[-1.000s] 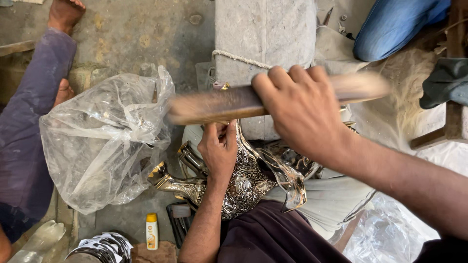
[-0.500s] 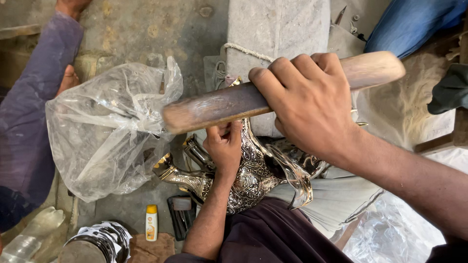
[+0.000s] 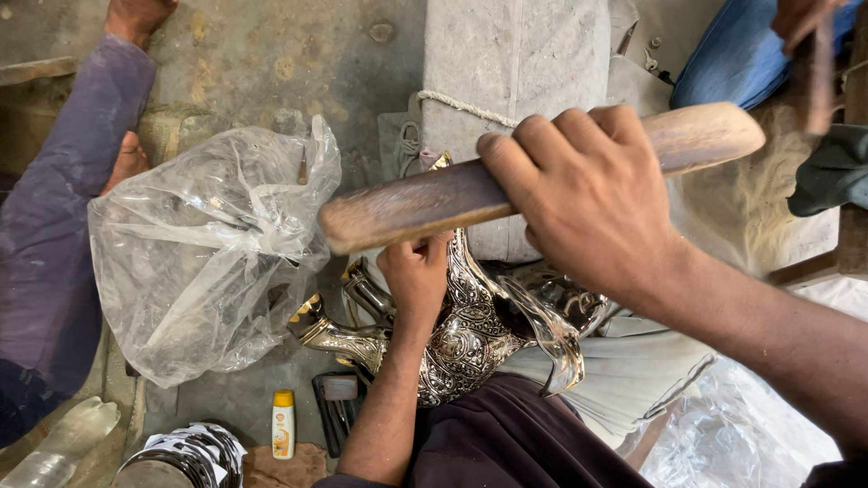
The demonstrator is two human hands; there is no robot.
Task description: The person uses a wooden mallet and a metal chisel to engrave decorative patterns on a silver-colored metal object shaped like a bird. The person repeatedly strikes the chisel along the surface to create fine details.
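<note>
Closest to the camera, the right hand (image 3: 592,203) is wrapped in a full fist around a wooden mallet (image 3: 506,185), thumb and fingers pressed tight about the middle of its length. The mallet's long axis runs nearly level across the view, its darker worn end pointing left and slightly down, its paler end rising to the right past the knuckles. Directly beneath the darker end, and well below it, the left hand (image 3: 418,276) is closed around the top of an ornate silver-coloured metal vessel (image 3: 466,330), fingers curled over something small at its upper edge; what exactly is pinched there cannot be told. The vessel rests on the person's lap against dark maroon cloth (image 3: 515,443), its curved spout (image 3: 330,334) reaching left and its body chased with fine pattern. So the left hand is the one touching the vessel, while the mallet hangs above that hand, apart from both. Left of the vessel lies a crumpled clear plastic bag (image 3: 203,253) on the concrete floor (image 3: 271,54), and near it a small yellow-capped bottle (image 3: 283,423). Farther off stands a grey stone block (image 3: 515,54) with a cord looped around it, and another person's purple sleeve (image 3: 54,199) lies along the left edge.
</note>
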